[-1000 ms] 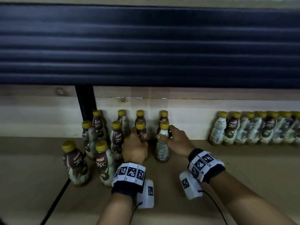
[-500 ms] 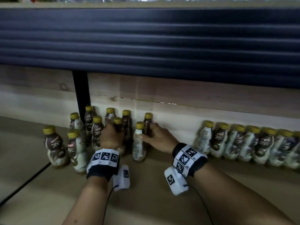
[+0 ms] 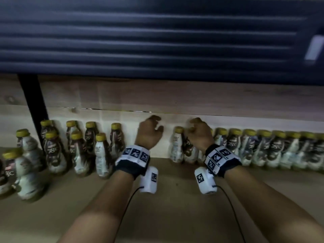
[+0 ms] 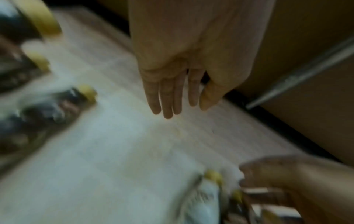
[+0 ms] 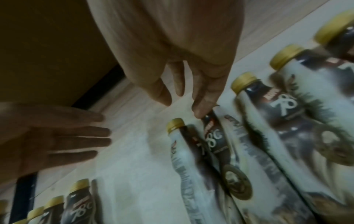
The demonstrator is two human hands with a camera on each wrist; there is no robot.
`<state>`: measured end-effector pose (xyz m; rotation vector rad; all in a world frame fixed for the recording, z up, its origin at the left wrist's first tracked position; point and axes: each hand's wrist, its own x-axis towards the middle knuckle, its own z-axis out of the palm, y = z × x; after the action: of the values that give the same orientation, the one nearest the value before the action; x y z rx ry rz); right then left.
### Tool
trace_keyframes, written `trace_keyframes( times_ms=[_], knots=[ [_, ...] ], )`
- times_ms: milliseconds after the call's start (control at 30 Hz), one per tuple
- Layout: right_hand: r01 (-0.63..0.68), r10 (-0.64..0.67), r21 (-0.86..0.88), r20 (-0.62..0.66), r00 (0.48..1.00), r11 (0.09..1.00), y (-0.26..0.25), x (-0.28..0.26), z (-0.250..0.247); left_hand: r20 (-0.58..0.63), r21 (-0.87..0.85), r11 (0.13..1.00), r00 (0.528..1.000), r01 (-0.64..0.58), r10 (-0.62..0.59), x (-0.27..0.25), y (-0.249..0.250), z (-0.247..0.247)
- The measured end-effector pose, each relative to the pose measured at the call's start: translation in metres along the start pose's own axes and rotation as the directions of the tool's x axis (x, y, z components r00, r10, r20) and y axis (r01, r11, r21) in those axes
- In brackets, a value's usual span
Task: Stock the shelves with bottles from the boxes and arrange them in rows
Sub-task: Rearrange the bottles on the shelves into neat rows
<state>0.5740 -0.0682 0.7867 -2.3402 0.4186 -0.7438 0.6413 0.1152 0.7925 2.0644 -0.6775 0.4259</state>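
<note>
Head view: left hand (image 3: 149, 134) hovers open; right hand (image 3: 199, 133) touches a bottle (image 3: 188, 146).

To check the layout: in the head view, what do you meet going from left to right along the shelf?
Loose group of bottles → left hand → right hand → long row of bottles.

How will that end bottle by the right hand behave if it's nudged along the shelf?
The end bottle looks tall with a narrow neck, so a push near its gold cap would probably tip it. Its glossy wrap may be slippery. It stands close beside its neighbours, so a topple could knock them.
</note>
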Motion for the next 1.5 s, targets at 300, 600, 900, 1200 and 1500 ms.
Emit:
trace_keyframes(
  times_ms=[300,600,900,1200,1500],
  knots=[
    [0.039,-0.024,-0.115,0.13,0.991,0.993,0.035,-0.018,0.01,0.285,-0.098,0.965,0.936,0.244,-0.208,-0.009,0.002,0.086],
    [0.124,-0.081,-0.123,0.309,0.948,0.985,-0.009,-0.061,0.013,0.325,-0.078,0.991,0.943,0.108,-0.077,-0.049,-0.027,0.012],
    [0.068,-0.089,0.069,0.387,0.918,0.995,-0.113,-0.138,0.063,0.336,-0.076,0.982,0.932,0.174,-0.139,-0.1,-0.089,-0.119],
    [0.064,-0.105,0.117,0.377,0.92,0.991,-0.178,-0.162,0.119,0.289,0.122,0.98,0.939,0.16,-0.189,-0.115,-0.135,-0.207],
    [0.1,-0.121,0.082,0.329,0.936,0.992,-0.211,-0.166,0.147,0.251,0.311,0.944,0.949,0.107,-0.19,-0.114,-0.156,-0.24]
  ],
)
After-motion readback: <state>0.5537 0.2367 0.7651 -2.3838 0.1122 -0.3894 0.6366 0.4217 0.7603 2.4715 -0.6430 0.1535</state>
